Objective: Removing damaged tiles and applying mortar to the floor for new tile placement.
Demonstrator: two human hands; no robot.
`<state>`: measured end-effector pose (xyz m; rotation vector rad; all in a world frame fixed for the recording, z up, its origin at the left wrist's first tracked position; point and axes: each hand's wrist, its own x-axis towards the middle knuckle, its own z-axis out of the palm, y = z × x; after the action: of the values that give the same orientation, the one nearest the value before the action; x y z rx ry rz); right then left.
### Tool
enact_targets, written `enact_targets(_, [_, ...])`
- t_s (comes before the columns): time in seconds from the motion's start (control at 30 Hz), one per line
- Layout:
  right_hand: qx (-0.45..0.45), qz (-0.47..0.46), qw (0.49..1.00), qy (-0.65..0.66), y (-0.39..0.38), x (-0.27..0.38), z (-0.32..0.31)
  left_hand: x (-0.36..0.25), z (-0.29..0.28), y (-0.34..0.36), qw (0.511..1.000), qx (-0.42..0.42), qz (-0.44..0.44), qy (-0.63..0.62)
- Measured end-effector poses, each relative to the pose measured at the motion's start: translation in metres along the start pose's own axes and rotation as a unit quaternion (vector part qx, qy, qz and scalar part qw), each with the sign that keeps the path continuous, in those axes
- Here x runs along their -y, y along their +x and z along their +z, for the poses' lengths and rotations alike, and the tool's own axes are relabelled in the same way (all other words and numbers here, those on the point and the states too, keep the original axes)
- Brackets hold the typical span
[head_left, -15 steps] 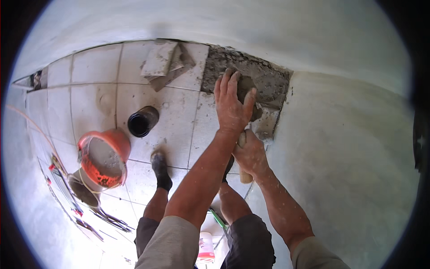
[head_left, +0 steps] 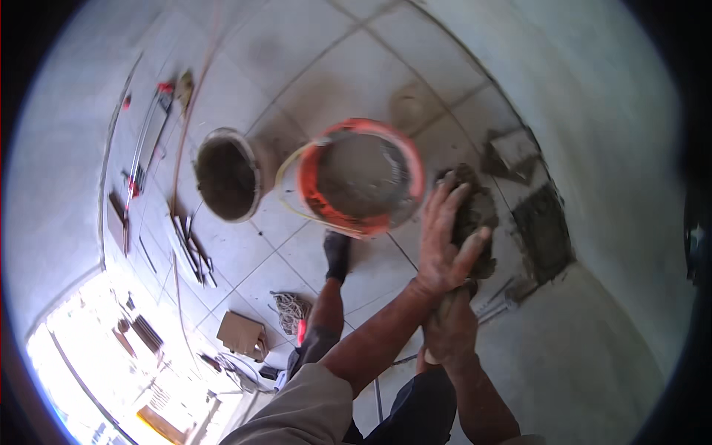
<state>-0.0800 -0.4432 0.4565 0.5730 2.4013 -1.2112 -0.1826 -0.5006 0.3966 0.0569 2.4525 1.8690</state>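
My right hand (head_left: 452, 326) is wrapped round the handle of a trowel, whose blade is hidden under a dark heap of wet mortar (head_left: 478, 215). Beside that heap, my left hand (head_left: 443, 241) lies with fingers stretched out, touching its left side. Just left of my left hand stands an orange bucket (head_left: 417, 167) of grey mortar, with a pale handle hanging at its left. To the right, a bare mortar patch (head_left: 545, 230) interrupts the tiles in the corner by the wall.
Left of the orange bucket is a greyish pail (head_left: 256, 178). Mortar-smeared tile pieces (head_left: 515, 152) lie by the wall. A bundle of cord (head_left: 291, 311), a brown box (head_left: 241, 334) and a long red-ended tool (head_left: 148, 137) lie on the tiled floor. Walls rise at both sides.
My view has swung left, toward the bucket. Both hands and the trowel have come away from the bare corner patch to beside the orange bucket, and the trowel carries a heap of mortar.
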Motion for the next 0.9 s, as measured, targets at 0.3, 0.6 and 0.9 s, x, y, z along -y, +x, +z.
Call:
enact_targets(0.3, [0.163, -0.29, 0.943, -0.022, 0.052, 0.16, 0.262, 0.131, -0.333, 0.028, 0.943, -0.331, -0.023, 0.022])
enact_targets(0.6, [0.07, -0.265, 0.925, -0.262, 0.126, 0.154, 0.394, 0.318, -0.428, -0.003, 0.906, -0.214, -0.276, 0.241])
enact_targets(0.9, [0.098, -0.372, 0.881, -0.274, 0.149, 0.147, 0.376, 0.32, -0.38, -0.014, 0.92, -0.262, -0.27, 0.107])
